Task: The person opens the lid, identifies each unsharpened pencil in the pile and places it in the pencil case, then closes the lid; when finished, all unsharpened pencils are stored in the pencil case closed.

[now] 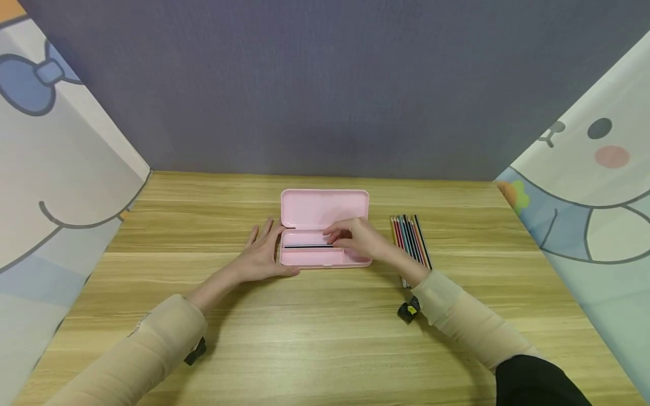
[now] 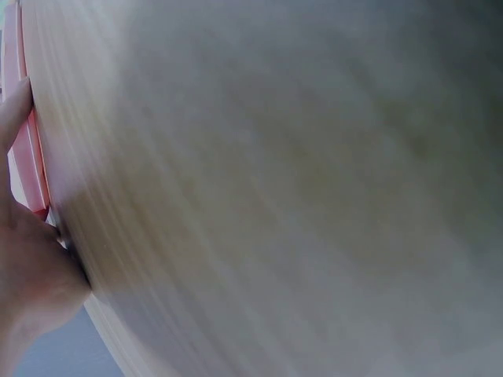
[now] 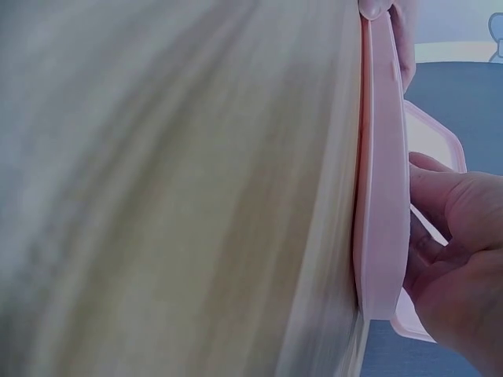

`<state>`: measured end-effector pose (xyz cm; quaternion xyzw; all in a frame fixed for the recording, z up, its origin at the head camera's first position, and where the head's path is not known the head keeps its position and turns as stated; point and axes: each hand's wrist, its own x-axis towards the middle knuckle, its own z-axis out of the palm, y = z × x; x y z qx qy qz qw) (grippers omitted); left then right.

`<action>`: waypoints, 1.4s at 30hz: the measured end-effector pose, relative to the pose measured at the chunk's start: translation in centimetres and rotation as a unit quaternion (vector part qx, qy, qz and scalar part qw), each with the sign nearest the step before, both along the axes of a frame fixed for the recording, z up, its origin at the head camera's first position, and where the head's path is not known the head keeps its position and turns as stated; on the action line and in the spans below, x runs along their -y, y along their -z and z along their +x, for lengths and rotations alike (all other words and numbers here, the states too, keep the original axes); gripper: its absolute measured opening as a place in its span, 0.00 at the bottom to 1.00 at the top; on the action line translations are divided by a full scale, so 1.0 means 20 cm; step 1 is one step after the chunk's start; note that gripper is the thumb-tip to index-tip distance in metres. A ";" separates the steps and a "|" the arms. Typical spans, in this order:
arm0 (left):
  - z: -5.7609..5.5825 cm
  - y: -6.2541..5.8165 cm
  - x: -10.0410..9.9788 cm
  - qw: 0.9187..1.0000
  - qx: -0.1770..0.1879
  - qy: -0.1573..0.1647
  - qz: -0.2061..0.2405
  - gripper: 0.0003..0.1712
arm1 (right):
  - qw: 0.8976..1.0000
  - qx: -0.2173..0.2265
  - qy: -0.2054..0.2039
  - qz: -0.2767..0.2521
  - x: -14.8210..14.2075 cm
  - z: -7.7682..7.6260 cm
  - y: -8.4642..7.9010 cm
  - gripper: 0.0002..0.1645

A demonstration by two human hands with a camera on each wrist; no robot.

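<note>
A pink pencil case (image 1: 325, 208) lies on the table with its lid tipped back. Inside its rear compartment a dark, thin pencil (image 1: 307, 246) lies lengthwise. My right hand (image 1: 358, 237) reaches over the right side, curled thumb and fingers pinching the pencil's right end. In the right wrist view my right hand (image 3: 464, 243) dips behind the case's front wall (image 3: 385, 181), which hides its fingertips. My left hand (image 1: 264, 256) rests against the case's left end, its fingers spread and straight, the thumb along the front edge. The left wrist view shows that thumb (image 2: 16, 110) touching the case (image 2: 31, 165).
Several coloured pencils (image 1: 408, 237) lie side by side on the wooden table (image 1: 325, 338), right of the case and partly under my right forearm. A grey panel (image 1: 325, 90) stands behind the table. Printed cartoon panels (image 1: 584, 186) flank it.
</note>
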<state>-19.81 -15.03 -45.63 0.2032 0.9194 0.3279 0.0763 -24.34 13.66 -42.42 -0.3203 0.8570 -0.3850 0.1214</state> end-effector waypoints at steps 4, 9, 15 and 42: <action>-0.01 0.01 0.00 1.000 0.004 0.002 0.001 0.58 | 1.000 -0.006 -0.001 0.001 0.00 0.00 -0.01 0.17; -0.02 0.04 0.01 1.000 0.003 0.000 0.000 0.58 | 1.000 -0.010 -0.006 0.000 -0.01 0.00 -0.01 0.17; -0.02 0.04 0.01 1.000 0.000 0.003 0.008 0.59 | 1.000 -0.005 0.016 -0.002 -0.03 0.01 -0.04 0.17; 0.00 -0.01 0.00 1.000 0.006 0.003 -0.006 0.56 | 0.982 -0.043 0.152 -0.104 -0.50 0.10 -0.12 0.18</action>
